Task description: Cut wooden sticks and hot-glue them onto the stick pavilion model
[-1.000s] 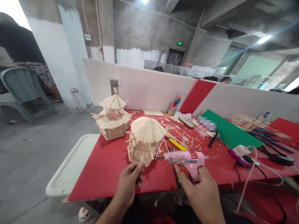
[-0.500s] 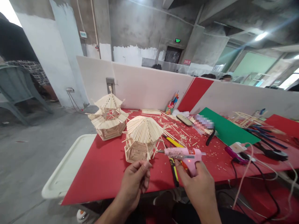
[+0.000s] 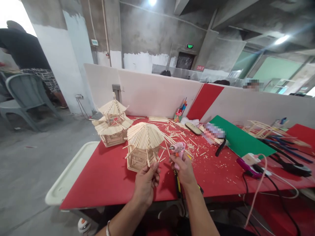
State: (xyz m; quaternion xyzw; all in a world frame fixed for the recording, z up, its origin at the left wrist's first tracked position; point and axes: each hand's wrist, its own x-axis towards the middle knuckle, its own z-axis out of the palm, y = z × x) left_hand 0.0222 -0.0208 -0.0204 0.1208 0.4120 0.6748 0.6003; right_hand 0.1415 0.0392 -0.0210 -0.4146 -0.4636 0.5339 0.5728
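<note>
A small stick pavilion with a cone-like roof stands on the red table. My left hand is at its front lower edge, thumb and fingers pinched together; whatever is between them is too small to make out. My right hand is wrapped round a pink glue gun, just right of the pavilion, its nozzle pointing left. A taller pavilion with two roof tiers stands behind to the left. Beneath my right hand lies a black and yellow tool.
Loose sticks and scraps cover the table's back and middle. A pen cup, green board, power strip with cables, and pliers are there too. A person stands far left.
My right hand has moved left and turned the glue gun, so its nozzle points more towards me. My left hand has risen slightly to the pavilion's lower edge. The view has shifted a little.
</note>
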